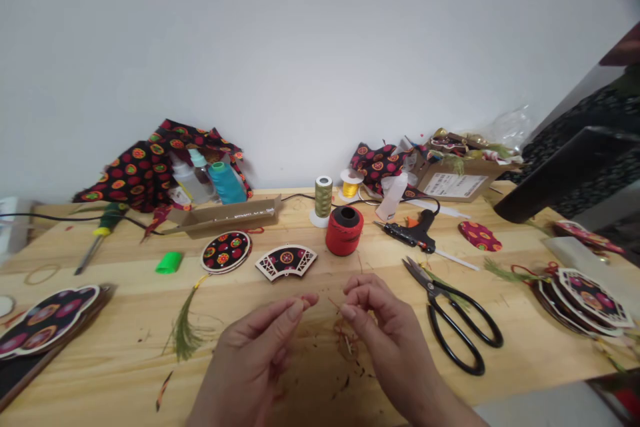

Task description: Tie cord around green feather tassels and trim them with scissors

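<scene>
My left hand [263, 340] and my right hand [383, 327] are held close together over the front middle of the wooden table. Each pinches thin red thread [333, 302] between thumb and fingertips; a short end shows at the right fingertips. More tangled red thread [345, 340] lies on the wood below. Just beyond the hands are a fan-shaped ornament [287, 259] with patterned fabric in a pale frame and a red thread spool [345, 232]. Black-handled scissors [450, 313] lie partly open right of my right hand. A round ornament [226, 251] with a green tassel [187, 327] lies to the left.
Behind stand a green thread cone [324, 197], a yellow spool [351, 184] and a glue gun [413, 233] with its cord. Stacked ornaments [585, 300] sit at right, a screwdriver [97, 237] at left. A cardboard box [455, 177] stands against the wall.
</scene>
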Demonstrator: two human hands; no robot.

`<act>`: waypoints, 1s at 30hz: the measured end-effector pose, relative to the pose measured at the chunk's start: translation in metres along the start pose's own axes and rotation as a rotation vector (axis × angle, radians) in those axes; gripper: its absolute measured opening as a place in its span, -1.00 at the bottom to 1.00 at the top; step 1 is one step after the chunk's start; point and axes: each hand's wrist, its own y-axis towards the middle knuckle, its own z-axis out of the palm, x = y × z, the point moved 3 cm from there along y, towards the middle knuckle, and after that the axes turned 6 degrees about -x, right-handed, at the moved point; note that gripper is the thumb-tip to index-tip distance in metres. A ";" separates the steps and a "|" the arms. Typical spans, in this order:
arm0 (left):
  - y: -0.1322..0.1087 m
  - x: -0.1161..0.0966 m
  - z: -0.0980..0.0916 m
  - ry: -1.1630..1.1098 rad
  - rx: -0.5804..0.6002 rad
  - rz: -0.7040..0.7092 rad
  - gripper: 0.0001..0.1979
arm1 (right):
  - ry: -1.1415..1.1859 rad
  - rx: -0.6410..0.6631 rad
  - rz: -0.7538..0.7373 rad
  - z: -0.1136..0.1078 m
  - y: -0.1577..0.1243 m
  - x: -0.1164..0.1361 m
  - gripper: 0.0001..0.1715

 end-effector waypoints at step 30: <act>-0.002 0.010 0.016 -0.130 0.094 -0.098 -0.75 | 0.169 -0.065 0.119 0.026 -0.010 0.000 -0.86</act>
